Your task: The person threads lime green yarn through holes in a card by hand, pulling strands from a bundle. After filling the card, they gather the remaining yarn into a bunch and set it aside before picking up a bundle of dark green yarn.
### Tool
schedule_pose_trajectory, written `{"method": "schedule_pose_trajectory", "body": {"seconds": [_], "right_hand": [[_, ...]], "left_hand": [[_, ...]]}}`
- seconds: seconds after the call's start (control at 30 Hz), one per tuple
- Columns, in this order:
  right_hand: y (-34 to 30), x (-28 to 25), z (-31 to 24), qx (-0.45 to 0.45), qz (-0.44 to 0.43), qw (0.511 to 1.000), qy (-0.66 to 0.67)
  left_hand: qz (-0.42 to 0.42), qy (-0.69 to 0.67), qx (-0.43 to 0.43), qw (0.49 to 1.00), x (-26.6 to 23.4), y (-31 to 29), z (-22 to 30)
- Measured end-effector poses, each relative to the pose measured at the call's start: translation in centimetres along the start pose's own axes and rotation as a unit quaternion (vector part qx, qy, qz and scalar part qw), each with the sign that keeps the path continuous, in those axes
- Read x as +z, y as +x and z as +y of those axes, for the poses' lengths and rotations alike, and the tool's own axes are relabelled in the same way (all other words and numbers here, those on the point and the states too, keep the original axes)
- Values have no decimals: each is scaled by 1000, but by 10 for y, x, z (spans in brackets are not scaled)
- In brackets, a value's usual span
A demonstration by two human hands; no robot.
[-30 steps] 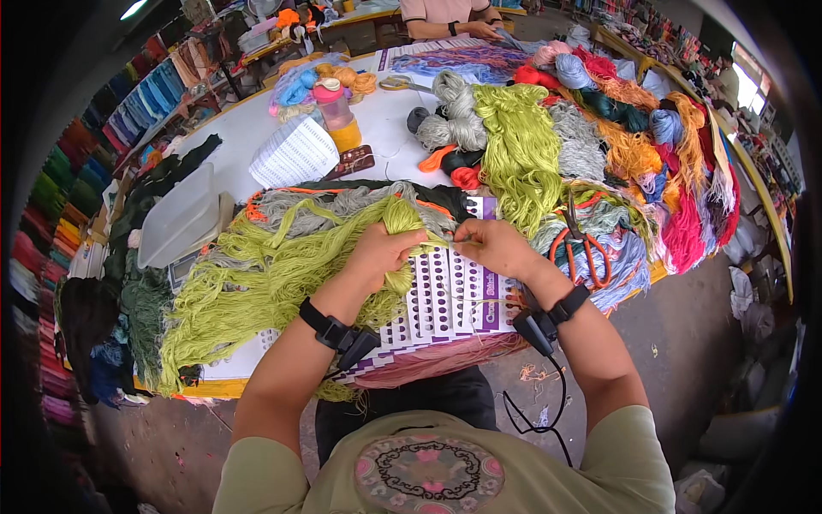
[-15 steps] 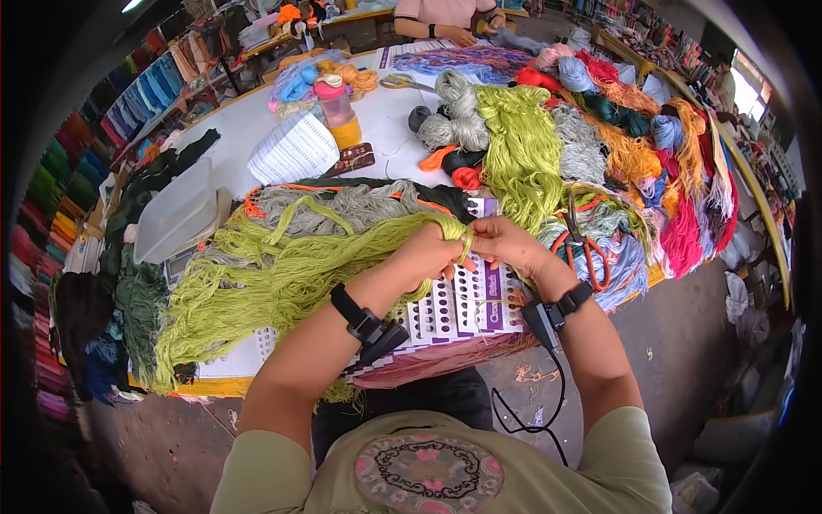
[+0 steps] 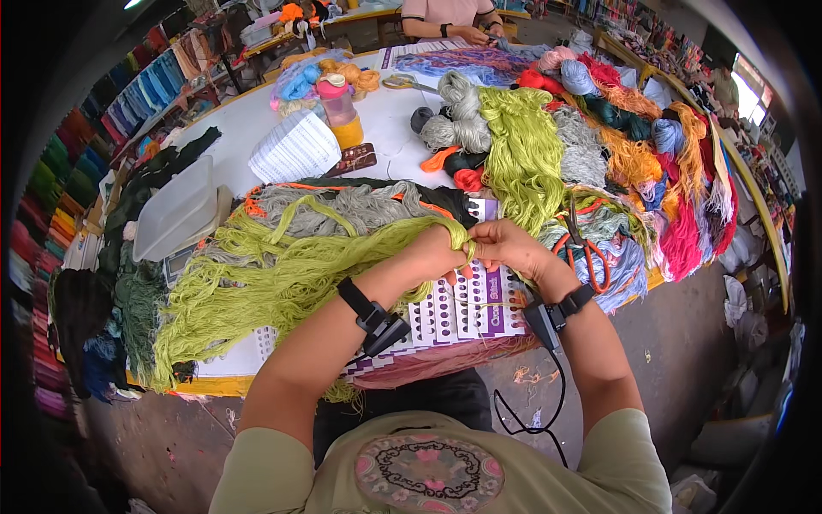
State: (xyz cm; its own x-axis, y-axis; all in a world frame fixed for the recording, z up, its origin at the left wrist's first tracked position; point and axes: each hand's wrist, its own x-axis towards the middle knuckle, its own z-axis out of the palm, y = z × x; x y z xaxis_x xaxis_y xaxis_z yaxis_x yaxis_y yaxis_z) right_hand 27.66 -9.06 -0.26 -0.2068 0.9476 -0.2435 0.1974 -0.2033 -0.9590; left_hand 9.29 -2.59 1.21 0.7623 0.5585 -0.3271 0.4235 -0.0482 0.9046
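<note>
A long hank of lime-green thread (image 3: 257,274) lies across the near left of the table, its right end gathered at my hands. My left hand (image 3: 441,257) is closed round that gathered end. Close against it, my right hand (image 3: 505,246) pinches green strands at the tip of the bundle, its fingers bent. Under and in front of both hands are white punched thread cards (image 3: 437,313) with purple bands and rows of holes. Just right of my right hand, orange-handled scissors (image 3: 589,257) rest on a multicoloured thread heap.
Another lime-green hank (image 3: 522,154) lies beyond my hands, beside many coloured skeins. A clear plastic tray (image 3: 177,214) stands at the left; a pink-lidded bottle (image 3: 338,107) and white cloth (image 3: 294,147) lie farther back. Across the table a person (image 3: 449,21) works with thread. A black cable (image 3: 561,403) hangs below my right wrist.
My hands stay at the gathered green end with only slight finger movement. Across the table, the other person's hands have come closer together.
</note>
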Motion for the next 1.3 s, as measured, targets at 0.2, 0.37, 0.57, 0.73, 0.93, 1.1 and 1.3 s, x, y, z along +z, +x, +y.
{"method": "schedule_pose_trajectory", "body": {"seconds": [0.2, 0.37, 0.57, 0.73, 0.93, 1.1, 1.3], "right_hand": [[1, 5, -7, 6, 13, 1000, -19], [0, 10, -9, 10, 33, 997, -70], [0, 11, -9, 15, 47, 995, -84], [3, 9, -6, 14, 29, 999, -32], [16, 8, 12, -11, 79, 994, -77], [16, 16, 6, -11, 104, 986, -126], [16, 14, 13, -46, 136, 970, -196]], "left_hand": [[-61, -231, -6, 971, -27, 4, -24], [-27, -262, -2, 965, -32, -3, -36], [207, 72, 130, 967, -13, -6, -36], [45, -300, -28, 952, -36, -15, -32], [-45, -487, 76, 869, -43, -28, -30], [-38, -541, 156, 826, -85, -66, -18], [-10, -540, 234, 808, -130, -118, -6]]}}
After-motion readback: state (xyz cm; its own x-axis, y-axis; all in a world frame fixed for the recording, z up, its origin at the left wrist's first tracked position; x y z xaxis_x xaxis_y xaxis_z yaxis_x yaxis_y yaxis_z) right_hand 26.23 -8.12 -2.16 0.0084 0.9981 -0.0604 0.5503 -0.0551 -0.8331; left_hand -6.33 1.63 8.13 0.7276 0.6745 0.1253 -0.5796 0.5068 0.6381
